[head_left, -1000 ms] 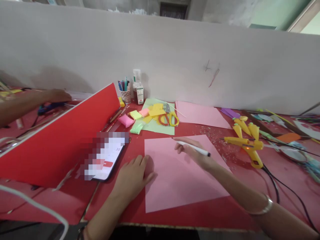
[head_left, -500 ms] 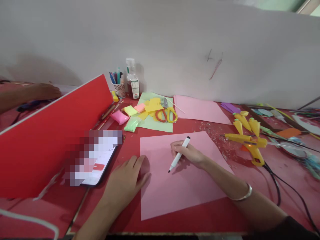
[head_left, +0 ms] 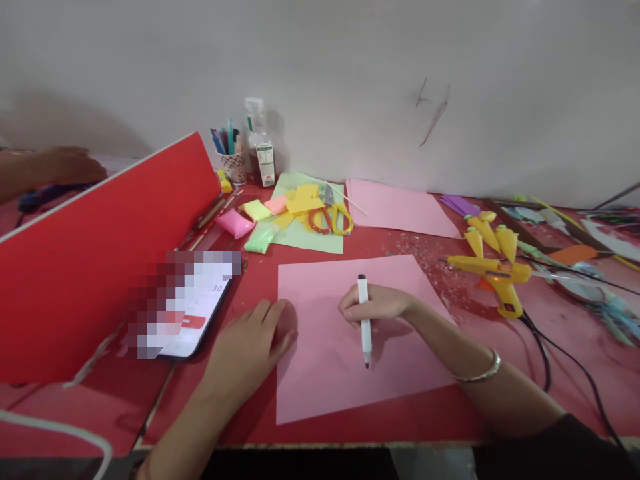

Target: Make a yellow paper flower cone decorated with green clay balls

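A pink sheet of paper (head_left: 315, 373) lies in front of me on the red table. My right hand (head_left: 373, 305) is closed around a white marker (head_left: 365, 330) over the sheet. The marker's dark tip points down toward me; whether it touches the paper I cannot tell. No drawn line shows on the sheet. Resting at the sheet's left edge, my left hand (head_left: 253, 343) has its fingers stretched out and holds nothing. A phone (head_left: 205, 320), partly blurred out, lies left of that hand.
A red board (head_left: 110, 247) stands along the left, with another person's hand (head_left: 73, 165) behind it. Scissors (head_left: 341, 220) and small coloured packets (head_left: 235, 223) lie beyond the sheet. To the right rests a yellow glue gun (head_left: 493, 270) with a trailing cord. A bottle (head_left: 263, 153) stands by the wall.
The marker has turned in my right hand: its tip swung right and toward me, and the marker is more upright in view. My left hand stays at the paper's edge. The view shifted slightly.
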Available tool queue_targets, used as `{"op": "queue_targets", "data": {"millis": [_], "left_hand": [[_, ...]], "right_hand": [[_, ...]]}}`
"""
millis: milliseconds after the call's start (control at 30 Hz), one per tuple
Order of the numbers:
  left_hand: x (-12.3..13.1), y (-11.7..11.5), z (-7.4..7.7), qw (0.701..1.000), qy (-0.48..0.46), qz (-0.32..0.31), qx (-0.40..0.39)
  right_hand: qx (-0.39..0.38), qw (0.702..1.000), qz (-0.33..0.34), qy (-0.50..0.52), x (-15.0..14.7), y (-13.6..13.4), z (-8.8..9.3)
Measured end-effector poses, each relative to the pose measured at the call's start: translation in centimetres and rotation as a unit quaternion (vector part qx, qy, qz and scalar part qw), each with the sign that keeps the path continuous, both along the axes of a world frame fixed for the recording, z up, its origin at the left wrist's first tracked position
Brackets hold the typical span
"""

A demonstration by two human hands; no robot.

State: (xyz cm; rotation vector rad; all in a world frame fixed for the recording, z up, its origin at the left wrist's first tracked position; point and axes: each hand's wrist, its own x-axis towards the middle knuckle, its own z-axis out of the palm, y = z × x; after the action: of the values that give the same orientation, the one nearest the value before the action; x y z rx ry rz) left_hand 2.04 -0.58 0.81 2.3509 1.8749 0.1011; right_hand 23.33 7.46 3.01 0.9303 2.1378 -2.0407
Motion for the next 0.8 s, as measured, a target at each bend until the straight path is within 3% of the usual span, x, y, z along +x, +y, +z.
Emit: {"op": "queue_targets", "data": {"millis": [167,800], "left_hand": [[-0.06,-0.13,-0.03,1.000,-0.005,-0.001,0.007],[0.12,-0.22,0.40,1.000,0.015,0.001,0.007]], "right_hand": [[0.045,0.999,0.026,-0.013,-0.07,0.14,0.03],[0.053,0.994,0.093,-0.011,-0.95,-0.10,0.04]]}}
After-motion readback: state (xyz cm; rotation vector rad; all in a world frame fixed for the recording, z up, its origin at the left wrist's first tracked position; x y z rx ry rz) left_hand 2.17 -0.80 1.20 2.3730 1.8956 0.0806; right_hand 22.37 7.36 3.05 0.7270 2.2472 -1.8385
